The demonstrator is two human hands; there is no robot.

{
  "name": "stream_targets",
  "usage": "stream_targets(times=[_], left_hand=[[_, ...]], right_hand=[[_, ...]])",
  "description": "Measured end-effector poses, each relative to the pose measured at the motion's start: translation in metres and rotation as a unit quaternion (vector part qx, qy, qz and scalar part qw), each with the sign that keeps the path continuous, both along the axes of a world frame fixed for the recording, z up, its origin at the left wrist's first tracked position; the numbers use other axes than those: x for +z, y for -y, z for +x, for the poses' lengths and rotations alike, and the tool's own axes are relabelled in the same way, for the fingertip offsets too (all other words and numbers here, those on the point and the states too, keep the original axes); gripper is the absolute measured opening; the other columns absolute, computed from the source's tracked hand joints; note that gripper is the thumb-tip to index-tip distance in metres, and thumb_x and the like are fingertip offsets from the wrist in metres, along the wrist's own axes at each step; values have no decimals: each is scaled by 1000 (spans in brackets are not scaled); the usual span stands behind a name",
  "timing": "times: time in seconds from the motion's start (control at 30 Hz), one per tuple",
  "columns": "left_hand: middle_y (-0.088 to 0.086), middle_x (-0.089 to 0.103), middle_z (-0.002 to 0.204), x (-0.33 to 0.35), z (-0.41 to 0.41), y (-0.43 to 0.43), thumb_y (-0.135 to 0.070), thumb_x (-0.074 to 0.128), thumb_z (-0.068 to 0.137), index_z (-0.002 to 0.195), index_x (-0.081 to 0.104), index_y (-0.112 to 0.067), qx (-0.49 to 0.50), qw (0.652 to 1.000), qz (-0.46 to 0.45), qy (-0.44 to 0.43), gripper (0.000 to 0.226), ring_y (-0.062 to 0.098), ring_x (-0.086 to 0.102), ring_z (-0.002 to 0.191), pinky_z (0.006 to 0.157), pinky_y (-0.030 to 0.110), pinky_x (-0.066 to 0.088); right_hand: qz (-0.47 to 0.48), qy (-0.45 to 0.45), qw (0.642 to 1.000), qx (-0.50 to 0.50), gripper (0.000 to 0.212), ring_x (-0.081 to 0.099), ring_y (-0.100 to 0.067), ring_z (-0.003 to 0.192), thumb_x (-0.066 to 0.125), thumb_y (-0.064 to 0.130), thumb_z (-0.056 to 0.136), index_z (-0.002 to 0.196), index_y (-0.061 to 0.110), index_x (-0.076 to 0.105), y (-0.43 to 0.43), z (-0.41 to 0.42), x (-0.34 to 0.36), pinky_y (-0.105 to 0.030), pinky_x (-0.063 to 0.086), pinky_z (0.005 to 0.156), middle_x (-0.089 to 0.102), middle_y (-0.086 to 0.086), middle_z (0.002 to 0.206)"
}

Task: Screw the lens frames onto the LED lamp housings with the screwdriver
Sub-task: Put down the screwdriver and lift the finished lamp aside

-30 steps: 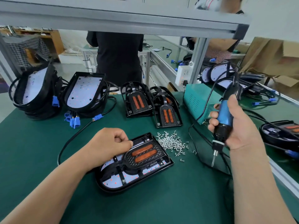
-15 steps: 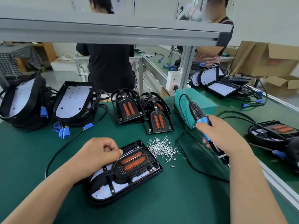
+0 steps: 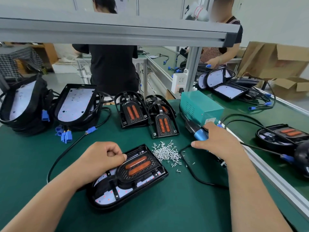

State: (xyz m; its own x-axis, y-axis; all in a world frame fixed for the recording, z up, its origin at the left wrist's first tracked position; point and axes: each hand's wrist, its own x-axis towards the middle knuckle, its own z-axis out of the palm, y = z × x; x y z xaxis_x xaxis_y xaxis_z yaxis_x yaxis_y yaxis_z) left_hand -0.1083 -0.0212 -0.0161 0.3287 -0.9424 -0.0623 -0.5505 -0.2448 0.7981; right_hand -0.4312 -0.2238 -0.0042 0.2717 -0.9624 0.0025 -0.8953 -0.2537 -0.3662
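The black lens frame point(image 3: 151, 162), mesh-textured around two oblong orange lenses, lies on a glossy black LED lamp housing point(image 3: 143, 190) with one rounded end, in the middle of the green-matted worktop point(image 3: 175, 208). The left hand point(image 3: 100, 159) rests on the frame's far edge, fingers curled together in a fist. Just to the right lies a heap of small silvery screws point(image 3: 167, 152). Beyond it the right hand point(image 3: 219, 144) holds the blue-barrelled electric screwdriver point(image 3: 200, 134) low beside a teal metal box point(image 3: 200, 108), fingers wrapped over it, thumb straight.
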Motion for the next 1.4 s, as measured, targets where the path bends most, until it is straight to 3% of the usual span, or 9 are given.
stream_targets(times=[0.2, 0.37, 0.6, 0.73, 0.9, 1.03, 1.17, 1.3, 1.4], left_hand=[[-7, 41, 54, -3, 1, 1, -30, 83, 87, 67, 70, -24, 3, 1000, -5, 8, 25, 12, 34, 53, 57, 27, 32], [-8, 42, 50, -3, 2, 1, -35, 84, 85, 69, 74, -23, 4, 1000, -9, 1, 23, 8, 33, 46, 47, 18, 32], [-9, 39, 51, 0, 2, 0, -40, 84, 85, 70, 75, -22, -1, 1000, -2, -14, 26, 9, 31, 46, 45, 16, 30], [-8, 38, 53, 1, 1, -1, -45, 83, 85, 70, 74, -21, -9, 1000, -2, -15, 30, 11, 32, 49, 47, 18, 31], [12, 58, 66, 3, 3, -4, -71, 75, 81, 74, 74, -20, 3, 999, -25, -45, 52, 20, 50, 60, 62, 31, 43], [-1, 77, 91, -2, 19, 1, -48, 74, 92, 86, 77, -42, 156, 983, -93, 28, 9, 17, 71, 79, 78, 29, 55], [6, 67, 65, -8, 56, -7, -30, 64, 95, 81, 71, -17, 264, 946, -42, 185, 20, 26, 63, 66, 64, 35, 54], [7, 63, 69, -8, 64, -12, -26, 59, 97, 78, 63, -14, 273, 927, 36, 256, 23, 31, 59, 69, 62, 38, 52], [9, 62, 74, -9, 62, -11, -24, 56, 98, 82, 61, -13, 273, 922, 44, 271, 20, 34, 58, 72, 64, 38, 51]], right_hand=[[-8, -42, 999, -2, 67, 59, -17, 86, 80, 71, 74, 115, 26, 52, -1, 6, -3, -35, 46, 68, 59, 12, 93], [-3, -6, 1000, -13, 74, 61, -23, 99, 78, 71, 77, 132, 27, 57, -3, 5, 3, -37, 47, 77, 64, 5, 104], [-119, 46, 992, -1, 60, 60, -24, 106, 60, 70, 90, 129, 24, 65, -13, 15, 17, -40, 50, 85, 60, 1, 113], [-77, 144, 978, 129, 49, 64, 3, 86, 52, 79, 85, 112, 42, 66, -37, 38, 25, -29, 49, 73, 68, 17, 89], [57, 73, 948, 304, 81, 66, 8, 86, 46, 98, 78, 137, 44, 59, -61, 68, 17, -24, 51, 75, 70, 21, 91], [84, 34, 939, 331, 94, 60, 11, 88, 49, 102, 71, 148, 48, 49, -66, 74, 13, -20, 44, 79, 60, 26, 90], [124, 35, 931, 341, 92, 53, 17, 102, 62, 90, 78, 156, 46, 41, -66, 77, 11, -21, 44, 92, 56, 31, 106], [137, 65, 931, 333, 93, 60, 9, 110, 69, 85, 76, 156, 45, 42, -65, 79, 7, -29, 50, 104, 65, 17, 126], [140, 79, 928, 337, 95, 61, 12, 109, 72, 83, 76, 157, 44, 42, -64, 80, 5, -28, 51, 106, 66, 19, 122]])
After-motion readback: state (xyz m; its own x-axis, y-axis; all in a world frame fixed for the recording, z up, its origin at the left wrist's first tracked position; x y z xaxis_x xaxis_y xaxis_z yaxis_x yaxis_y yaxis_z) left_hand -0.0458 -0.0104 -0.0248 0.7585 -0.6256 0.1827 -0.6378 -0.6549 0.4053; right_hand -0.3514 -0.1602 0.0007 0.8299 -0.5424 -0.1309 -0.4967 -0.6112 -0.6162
